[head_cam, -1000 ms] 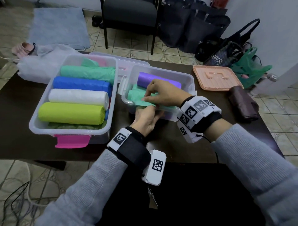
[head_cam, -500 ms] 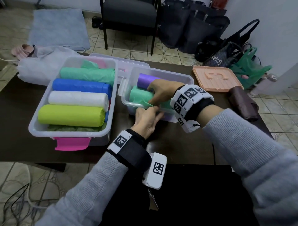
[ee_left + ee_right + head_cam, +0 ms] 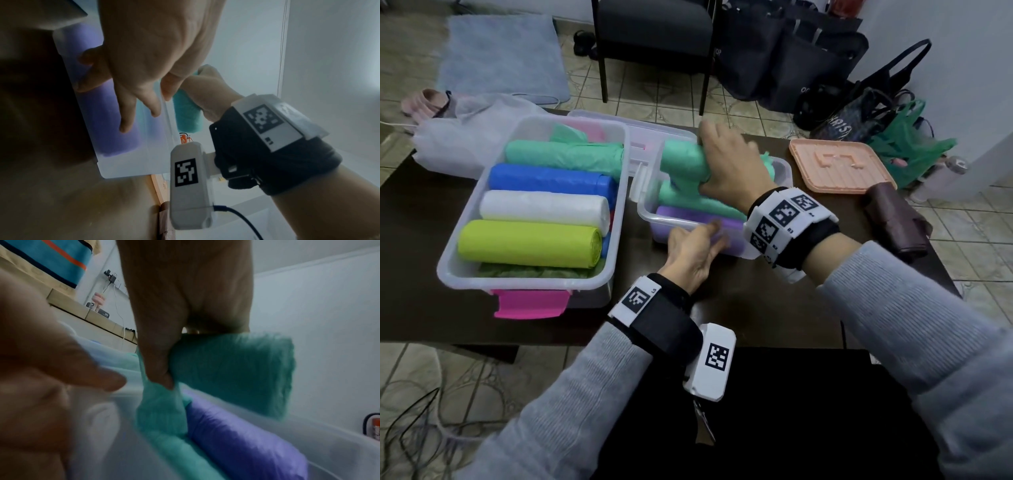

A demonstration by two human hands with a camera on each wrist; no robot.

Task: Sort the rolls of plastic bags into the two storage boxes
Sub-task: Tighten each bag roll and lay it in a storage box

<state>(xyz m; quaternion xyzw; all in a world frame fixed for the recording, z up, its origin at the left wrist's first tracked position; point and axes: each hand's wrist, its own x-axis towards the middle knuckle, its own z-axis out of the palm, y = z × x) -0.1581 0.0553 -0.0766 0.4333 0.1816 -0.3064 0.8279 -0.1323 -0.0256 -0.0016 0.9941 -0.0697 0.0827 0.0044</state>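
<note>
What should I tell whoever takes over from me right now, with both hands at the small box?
Right hand: grips a green roll, lifted over the small box, loose end trailing down.
Left hand: fingers rest against the near wall of the small box, steadying it.
Small box: purple roll along the near wall, another green roll behind it.
Large box: green, blue, white and yellow-green rolls lie side by side, more underneath.
Done: every roll in view except the held one is boxed.
Left: probably tidy the loose end and set the held roll into the small box.
</note>
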